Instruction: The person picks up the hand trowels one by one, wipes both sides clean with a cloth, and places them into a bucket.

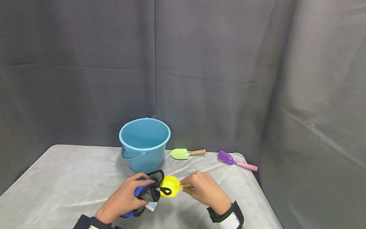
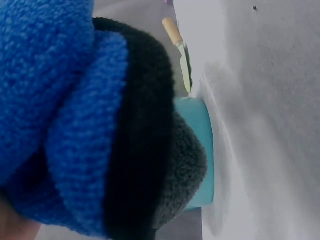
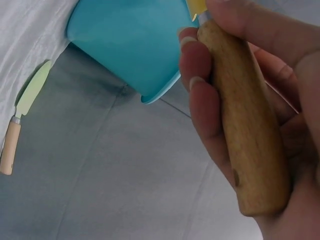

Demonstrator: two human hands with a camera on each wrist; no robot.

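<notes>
My left hand [image 1: 125, 197] grips a folded blue and grey cloth [image 1: 150, 192] with black edging, a black hanging loop and a white tag. In the left wrist view the blue cloth [image 2: 75, 120] fills the left half and hides most of that hand. My right hand [image 1: 203, 187] holds a small yellow shovel [image 1: 171, 186] by its wooden handle. The shovel's blade meets the cloth at its right side; part of the blade is behind the cloth and loop. The right wrist view shows fingers and thumb curled round the wooden handle [image 3: 245, 115].
A light blue bucket [image 1: 145, 159] stands upright just beyond the left hand. Behind lies a light green trowel [image 1: 180, 154] with a wooden handle. Farther right is a purple shovel [image 1: 226, 157] with a pink handle, near the edge of the pale-covered table [image 1: 71, 171]. Grey curtains [image 1: 211, 76] hang behind.
</notes>
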